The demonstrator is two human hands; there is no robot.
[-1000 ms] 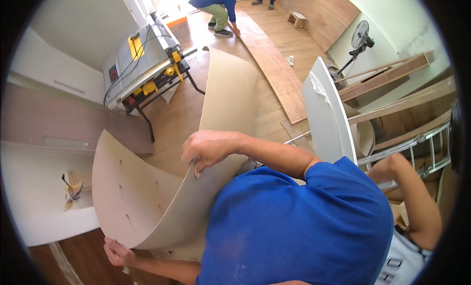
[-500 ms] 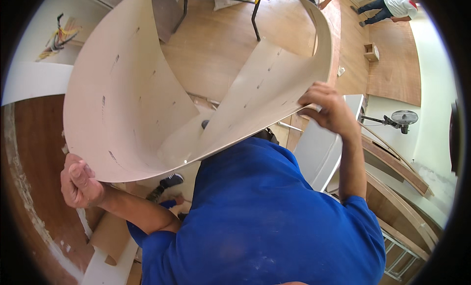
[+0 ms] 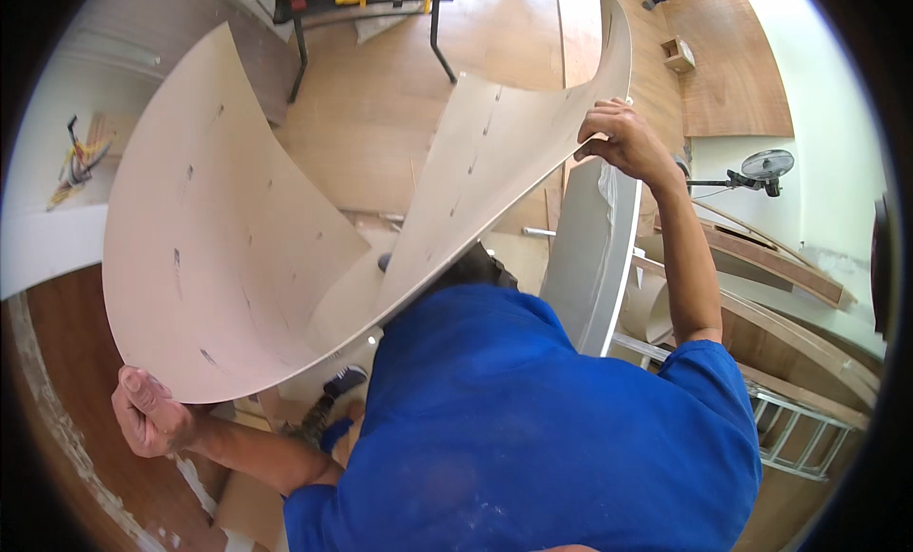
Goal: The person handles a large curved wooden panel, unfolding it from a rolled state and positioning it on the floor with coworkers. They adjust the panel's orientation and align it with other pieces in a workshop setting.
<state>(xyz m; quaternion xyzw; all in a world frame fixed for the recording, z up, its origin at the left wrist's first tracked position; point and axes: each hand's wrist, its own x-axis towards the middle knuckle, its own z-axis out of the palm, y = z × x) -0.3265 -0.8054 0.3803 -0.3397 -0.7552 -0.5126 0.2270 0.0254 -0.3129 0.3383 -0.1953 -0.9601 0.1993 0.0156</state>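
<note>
A large, thin beige board (image 3: 204, 238), bent into a deep curve with rows of small dark marks, stretches across in front of my blue-shirted body. My left hand (image 3: 152, 414) is closed around its lower left edge, thumb on top. Farther up and to the right, my right hand (image 3: 630, 145) grips the near edge, fingers over the inner face and thumb underneath. The board's middle dips close to my chest, and its far right end curls upward.
A workbench (image 3: 361, 2) with yellow parts stands at the far side. To my right are a white panel (image 3: 585, 248), a fan (image 3: 766, 164), curved wooden pieces (image 3: 808, 348) and a metal ladder (image 3: 804, 436). Another person's shoe (image 3: 344, 381) shows below the board.
The board has tilted further, its left end lower with my left hand. My right hand has risen slightly, still gripping. The surroundings have shifted in view, and the people at the top right have mostly left it.
</note>
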